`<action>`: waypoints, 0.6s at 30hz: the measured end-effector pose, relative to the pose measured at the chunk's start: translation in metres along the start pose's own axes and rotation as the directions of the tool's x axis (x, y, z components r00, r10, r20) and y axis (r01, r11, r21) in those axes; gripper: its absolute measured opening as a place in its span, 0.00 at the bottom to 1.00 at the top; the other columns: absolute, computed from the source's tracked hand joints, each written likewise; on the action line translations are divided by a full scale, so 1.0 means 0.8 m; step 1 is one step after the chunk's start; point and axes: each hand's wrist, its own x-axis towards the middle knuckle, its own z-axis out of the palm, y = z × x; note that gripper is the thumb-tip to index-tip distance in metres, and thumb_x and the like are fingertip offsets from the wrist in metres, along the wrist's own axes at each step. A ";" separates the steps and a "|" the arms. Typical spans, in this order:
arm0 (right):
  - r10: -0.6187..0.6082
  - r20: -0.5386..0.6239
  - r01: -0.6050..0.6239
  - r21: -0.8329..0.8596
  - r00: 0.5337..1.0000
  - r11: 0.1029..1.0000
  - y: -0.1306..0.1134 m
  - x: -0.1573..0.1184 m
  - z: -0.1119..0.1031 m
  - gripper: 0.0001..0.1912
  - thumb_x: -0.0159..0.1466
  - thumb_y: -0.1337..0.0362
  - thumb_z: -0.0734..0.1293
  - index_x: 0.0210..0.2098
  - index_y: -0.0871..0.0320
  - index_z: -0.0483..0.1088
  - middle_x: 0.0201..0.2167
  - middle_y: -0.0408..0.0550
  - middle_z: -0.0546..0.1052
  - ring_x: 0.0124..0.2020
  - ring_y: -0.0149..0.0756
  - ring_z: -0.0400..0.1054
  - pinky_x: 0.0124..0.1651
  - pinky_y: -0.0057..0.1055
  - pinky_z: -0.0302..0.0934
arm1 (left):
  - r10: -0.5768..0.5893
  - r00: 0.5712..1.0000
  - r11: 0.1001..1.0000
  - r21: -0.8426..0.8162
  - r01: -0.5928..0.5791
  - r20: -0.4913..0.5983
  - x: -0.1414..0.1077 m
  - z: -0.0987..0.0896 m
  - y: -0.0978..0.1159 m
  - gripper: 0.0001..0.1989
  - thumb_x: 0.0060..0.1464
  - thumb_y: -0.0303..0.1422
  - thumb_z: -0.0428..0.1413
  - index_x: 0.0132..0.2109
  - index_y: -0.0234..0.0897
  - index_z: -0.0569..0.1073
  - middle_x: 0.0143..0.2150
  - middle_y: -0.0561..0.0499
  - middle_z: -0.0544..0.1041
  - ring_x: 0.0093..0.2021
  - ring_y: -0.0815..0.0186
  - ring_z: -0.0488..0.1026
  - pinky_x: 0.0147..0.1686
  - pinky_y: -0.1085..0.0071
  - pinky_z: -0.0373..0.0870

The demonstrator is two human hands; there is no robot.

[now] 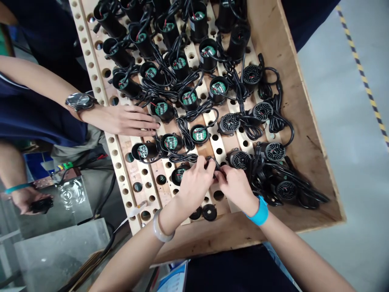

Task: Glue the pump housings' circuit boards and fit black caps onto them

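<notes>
My left hand, below a pale bangle, has its fingers pinched on a black cable over the lower middle of the wooden rack. Close beside it, my right hand, with a blue wristband, pinches the same dark cable; the exact piece is partly hidden by the fingers. A black cup with a green circuit board sits just left of my left hand. To the right of my hands lies a black unit with a slotted round face.
Many open black cups with green boards and coiled cables fill the rack. A co-worker's hand rests near them at left; another hand holds a dark part. Wooden side walls border the rack. Black rings lie near the front.
</notes>
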 end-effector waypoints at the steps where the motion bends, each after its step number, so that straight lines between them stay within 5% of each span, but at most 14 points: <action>1: 0.005 -0.009 -0.005 -0.015 1.000 1.000 -0.001 -0.001 0.000 0.12 0.65 0.64 0.57 0.32 0.60 0.70 0.28 0.54 0.79 0.29 0.40 0.73 0.29 0.31 0.50 | 0.023 1.000 0.999 -0.038 -0.023 -0.003 0.003 -0.003 -0.006 0.18 0.55 0.31 0.58 0.53 0.35 0.67 0.47 0.43 0.68 0.39 0.59 0.75 0.29 0.70 0.70; 5: 0.002 -0.040 -0.004 -0.046 0.999 0.999 -0.003 -0.003 -0.001 0.12 0.65 0.64 0.58 0.33 0.60 0.71 0.29 0.54 0.79 0.30 0.41 0.74 0.29 0.32 0.49 | 0.152 0.987 0.942 -0.294 -0.161 -0.053 0.028 -0.015 -0.035 0.12 0.56 0.40 0.58 0.43 0.37 0.74 0.43 0.48 0.74 0.40 0.62 0.74 0.36 0.70 0.68; 9: 0.004 -0.035 -0.005 -0.037 0.999 0.999 -0.004 -0.004 -0.001 0.13 0.65 0.63 0.57 0.34 0.60 0.71 0.29 0.53 0.79 0.30 0.41 0.74 0.29 0.32 0.50 | 0.240 0.971 0.892 -0.391 -0.226 -0.011 0.060 -0.018 -0.050 0.07 0.53 0.38 0.60 0.36 0.39 0.77 0.33 0.54 0.78 0.35 0.65 0.75 0.34 0.72 0.64; 18: 0.020 -0.025 -0.021 -0.048 0.999 0.999 -0.003 -0.004 0.001 0.12 0.67 0.62 0.57 0.36 0.60 0.71 0.30 0.52 0.79 0.31 0.41 0.74 0.29 0.31 0.51 | 0.169 0.986 0.906 -0.393 -0.155 0.001 0.067 -0.011 -0.044 0.05 0.50 0.36 0.62 0.32 0.39 0.77 0.33 0.54 0.78 0.34 0.65 0.73 0.31 0.72 0.61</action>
